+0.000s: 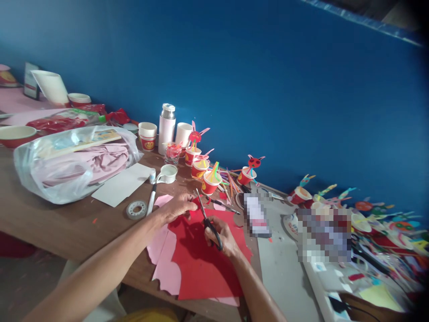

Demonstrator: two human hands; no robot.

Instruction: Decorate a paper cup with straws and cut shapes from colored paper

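Note:
My right hand (221, 237) grips a pair of scissors (212, 229) with black handles, their blades parted and pointing up and away from me. Pinched in my left hand (179, 208) is a small piece of red paper (198, 206), close beside the blades; its outline is partly hidden by the fingers. Below both hands a large sheet of red paper (208, 273) lies on the table, on top of pink paper (167, 268) with wavy cut edges. A black pen (231, 207) rests just beyond the red sheet.
Paper cups (211, 182) with straws and paper figures stand behind my hands. On the left are a plastic bag (80, 165) with pink cloth, white card (124, 183) and a tape roll (136, 209). A pixelated phone (257, 215) and a cluttered tray (315, 286) are rightward. A blue wall (234, 89) rises behind.

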